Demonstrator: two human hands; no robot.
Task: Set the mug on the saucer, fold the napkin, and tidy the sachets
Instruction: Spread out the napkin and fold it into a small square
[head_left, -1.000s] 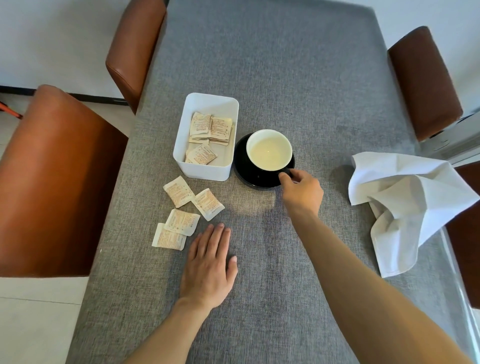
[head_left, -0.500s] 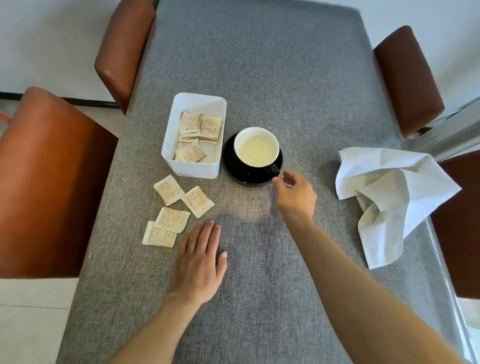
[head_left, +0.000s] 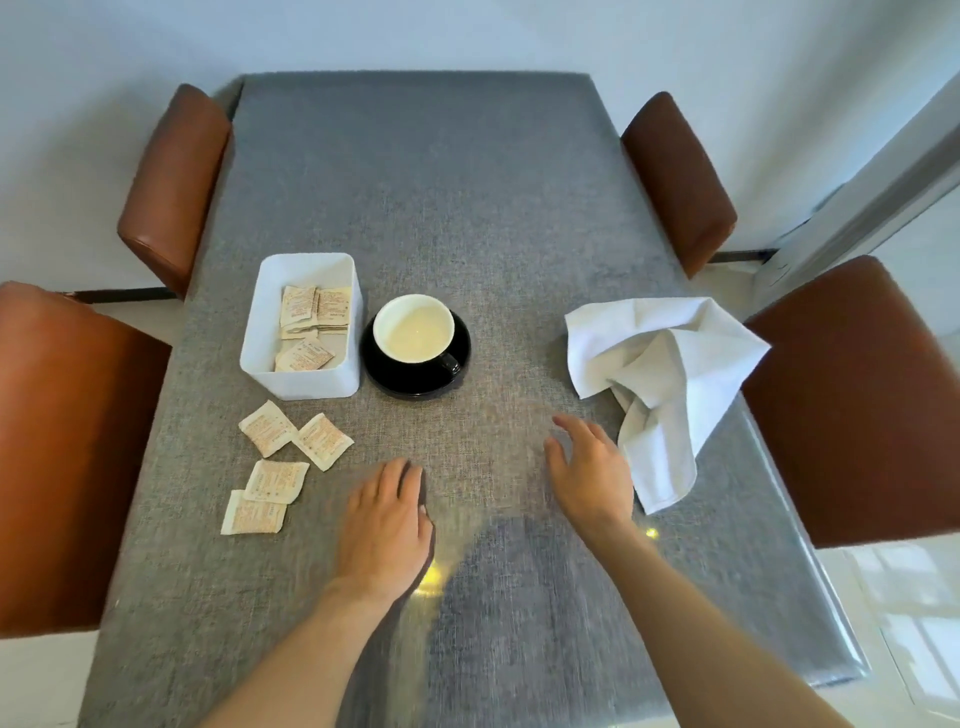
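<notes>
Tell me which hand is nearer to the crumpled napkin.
The right hand: it hovers open just left of the napkin, near its hanging lower corner. The left hand lies flat on the table farther left, closer to the loose sachets.

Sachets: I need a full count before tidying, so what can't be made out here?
- Sachets in the white box, head view: overlapping, near wall hides the lowest; count unclear.
- Sachet print: too small to read.
- Napkin: crumpled folds hide its shape.
- Mug handle: dark against the saucer.
</notes>
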